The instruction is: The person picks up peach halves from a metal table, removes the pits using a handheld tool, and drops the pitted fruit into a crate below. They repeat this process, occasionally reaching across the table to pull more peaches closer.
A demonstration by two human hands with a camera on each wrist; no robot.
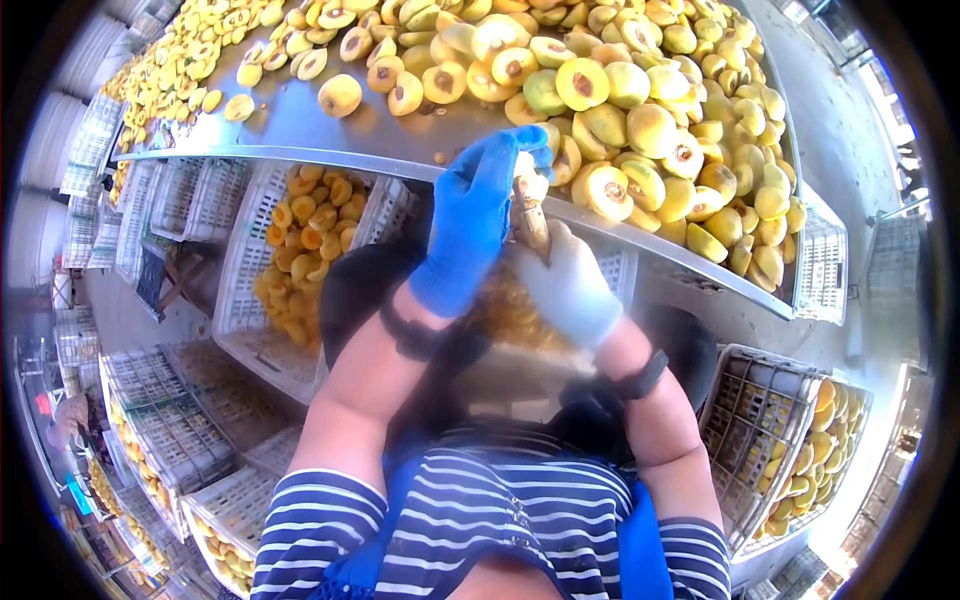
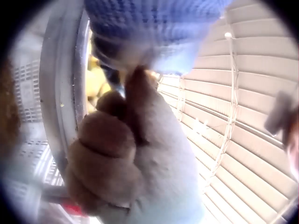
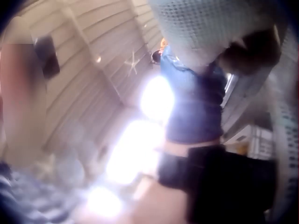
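My left hand (image 1: 475,205), in a blue knit glove, is raised at the table's near edge. Its fingers curl round a pale yellow peach half (image 1: 530,168), mostly hidden by the glove. Just below it, my right hand (image 1: 568,285) in a white glove grips the wooden handle (image 1: 534,225) of a hand tool. The tool's upper end meets the fruit between the fingers, and its working tip is hidden. In the left wrist view, the white-gloved right hand (image 2: 126,158) points its thumb toward the blue glove (image 2: 154,32). The right wrist view is blurred by glare.
Halved yellow peaches (image 1: 640,130), many with brown pits, heap on the metal table (image 1: 290,153). Under its edge a white crate (image 1: 240,290) holds more halves. Further crates (image 1: 760,430) stand to the right and at the lower left (image 1: 175,410).
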